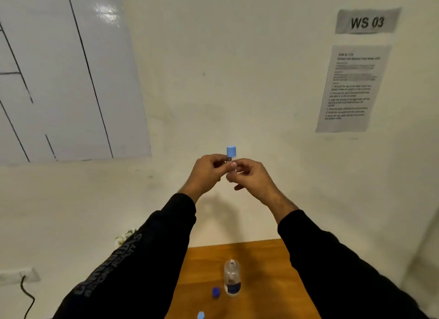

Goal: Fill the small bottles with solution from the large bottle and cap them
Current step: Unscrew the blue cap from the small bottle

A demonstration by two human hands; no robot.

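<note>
I hold a small clear bottle (230,164) with a light blue cap (231,151) raised in front of the wall. My left hand (206,173) grips its body from the left, and my right hand (250,176) pinches it from the right. Fingers hide most of the bottle. Below, on the wooden table (266,266), the large clear bottle (232,280) stands upright and uncapped. Its dark blue cap (216,291) lies just to its left. A light blue cap or capped bottle top (201,315) shows at the bottom edge.
A white wall is right behind the table. Two paper notices (351,88) hang at the upper right. A wall socket with a black cable (23,285) is at the lower left. White flowers (124,236) peek out behind my left sleeve.
</note>
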